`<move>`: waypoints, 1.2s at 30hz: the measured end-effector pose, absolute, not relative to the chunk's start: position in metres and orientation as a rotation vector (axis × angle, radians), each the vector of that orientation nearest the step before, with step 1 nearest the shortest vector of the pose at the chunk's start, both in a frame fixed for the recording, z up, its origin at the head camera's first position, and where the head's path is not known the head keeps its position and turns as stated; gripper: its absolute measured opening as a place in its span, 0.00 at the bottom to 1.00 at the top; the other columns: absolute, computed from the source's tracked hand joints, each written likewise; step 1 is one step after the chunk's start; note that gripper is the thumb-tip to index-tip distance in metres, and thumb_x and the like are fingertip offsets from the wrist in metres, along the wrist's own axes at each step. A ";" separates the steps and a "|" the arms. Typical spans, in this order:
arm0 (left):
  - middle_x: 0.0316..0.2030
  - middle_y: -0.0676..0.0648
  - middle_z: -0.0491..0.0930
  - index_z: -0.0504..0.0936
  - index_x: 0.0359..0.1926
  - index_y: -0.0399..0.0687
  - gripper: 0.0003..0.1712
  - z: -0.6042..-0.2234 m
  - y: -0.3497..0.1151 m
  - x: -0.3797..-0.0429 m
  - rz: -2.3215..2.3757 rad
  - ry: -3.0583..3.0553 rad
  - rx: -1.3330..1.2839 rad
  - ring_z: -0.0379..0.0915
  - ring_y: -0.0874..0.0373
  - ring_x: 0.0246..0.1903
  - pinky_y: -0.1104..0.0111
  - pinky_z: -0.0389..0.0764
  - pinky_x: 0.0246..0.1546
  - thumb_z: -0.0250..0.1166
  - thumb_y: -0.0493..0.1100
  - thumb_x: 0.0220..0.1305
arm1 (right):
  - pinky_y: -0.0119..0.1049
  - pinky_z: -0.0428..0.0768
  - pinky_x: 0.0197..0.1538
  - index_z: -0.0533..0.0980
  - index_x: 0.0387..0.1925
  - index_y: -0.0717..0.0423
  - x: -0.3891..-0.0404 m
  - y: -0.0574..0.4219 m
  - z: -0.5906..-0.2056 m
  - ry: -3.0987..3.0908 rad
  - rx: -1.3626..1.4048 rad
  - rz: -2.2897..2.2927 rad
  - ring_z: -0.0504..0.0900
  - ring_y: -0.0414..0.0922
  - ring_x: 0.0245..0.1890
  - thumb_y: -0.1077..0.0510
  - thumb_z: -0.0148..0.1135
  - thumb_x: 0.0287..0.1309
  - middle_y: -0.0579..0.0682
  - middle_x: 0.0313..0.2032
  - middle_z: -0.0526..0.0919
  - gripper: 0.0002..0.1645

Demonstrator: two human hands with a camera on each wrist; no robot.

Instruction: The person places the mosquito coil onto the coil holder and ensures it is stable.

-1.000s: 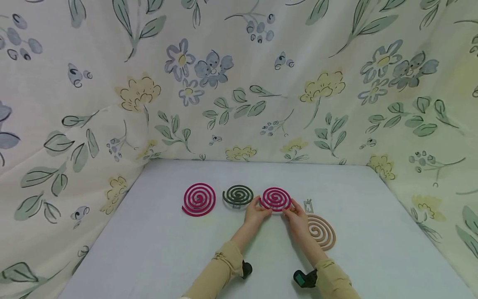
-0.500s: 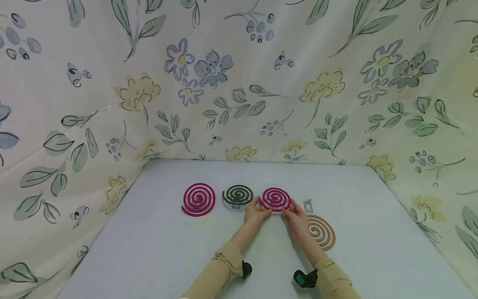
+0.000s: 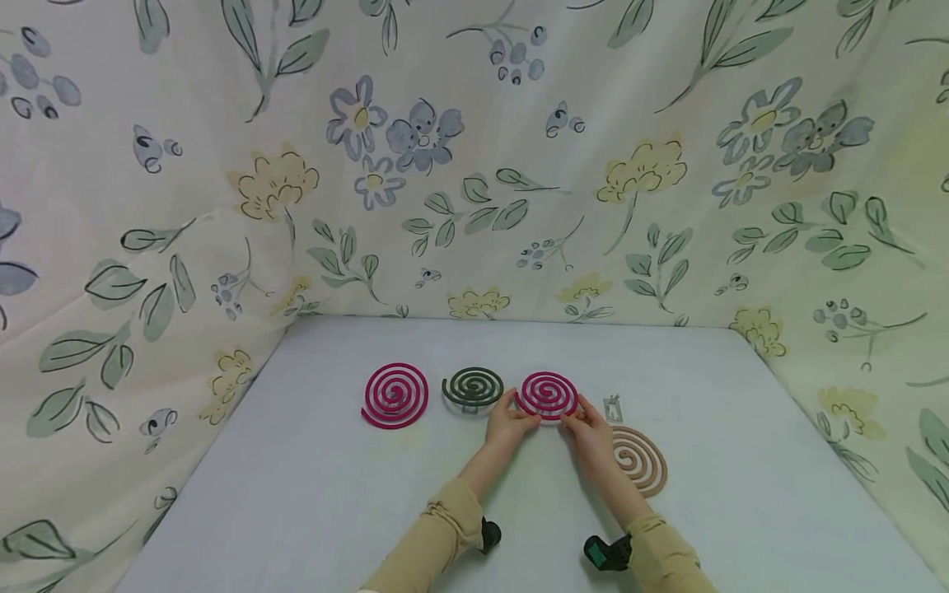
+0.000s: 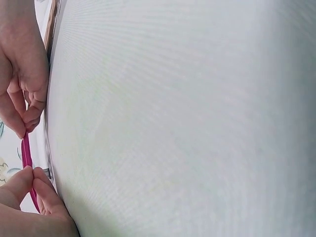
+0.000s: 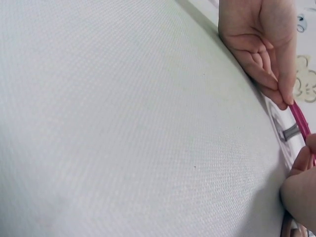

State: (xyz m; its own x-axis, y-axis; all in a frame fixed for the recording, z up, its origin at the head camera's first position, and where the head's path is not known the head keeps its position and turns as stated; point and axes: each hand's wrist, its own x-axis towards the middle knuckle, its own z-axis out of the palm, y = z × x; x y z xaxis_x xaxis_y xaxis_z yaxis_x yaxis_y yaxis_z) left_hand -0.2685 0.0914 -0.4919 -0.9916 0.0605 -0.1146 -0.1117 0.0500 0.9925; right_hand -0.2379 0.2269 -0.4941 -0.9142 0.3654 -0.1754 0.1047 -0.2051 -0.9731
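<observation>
In the head view, my left hand (image 3: 510, 426) and right hand (image 3: 589, 434) pinch the near edge of a magenta mosquito coil (image 3: 547, 395) from its two sides. The coil lies flat, a little above the white table. A small grey metal stand (image 5: 291, 132) shows under it in the right wrist view; whether they touch is not clear. In the left wrist view, thumb and fingertips of each hand meet on the coil's thin edge (image 4: 26, 150). Left of the hands, a dark green coil (image 3: 473, 387) sits raised on a metal stand (image 3: 469, 409).
A second magenta coil (image 3: 396, 395) is at the far left of the row. Partly behind my right forearm lies a tan coil (image 3: 627, 458), with a small metal stand (image 3: 607, 409) just beyond it. Floral cloth (image 3: 474, 247) hangs around the white table (image 3: 311, 486).
</observation>
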 end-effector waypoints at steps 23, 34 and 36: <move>0.23 0.43 0.80 0.66 0.63 0.32 0.39 -0.495 0.091 -0.269 2.083 2.209 -0.051 0.69 0.69 0.21 0.75 0.77 0.30 0.69 0.28 0.48 | 0.16 0.74 0.35 0.52 0.69 0.69 -0.237 0.227 -0.492 -1.868 -0.556 2.243 0.68 0.29 0.27 0.71 0.54 0.61 0.39 0.26 0.67 0.37; 0.22 0.46 0.79 0.67 0.63 0.34 0.39 -0.494 0.092 -0.269 2.047 2.238 -0.059 0.69 0.68 0.21 0.75 0.76 0.29 0.70 0.29 0.48 | 0.16 0.74 0.35 0.52 0.69 0.69 -0.237 0.226 -0.493 -1.891 -0.547 2.236 0.67 0.29 0.27 0.71 0.53 0.61 0.39 0.27 0.65 0.37; 0.21 0.47 0.78 0.67 0.63 0.33 0.39 -0.494 0.092 -0.269 2.060 2.233 -0.060 0.69 0.68 0.21 0.75 0.76 0.29 0.70 0.29 0.48 | 0.16 0.73 0.35 0.53 0.69 0.68 -0.237 0.226 -0.493 -1.901 -0.554 2.229 0.67 0.29 0.27 0.71 0.53 0.61 0.39 0.27 0.65 0.37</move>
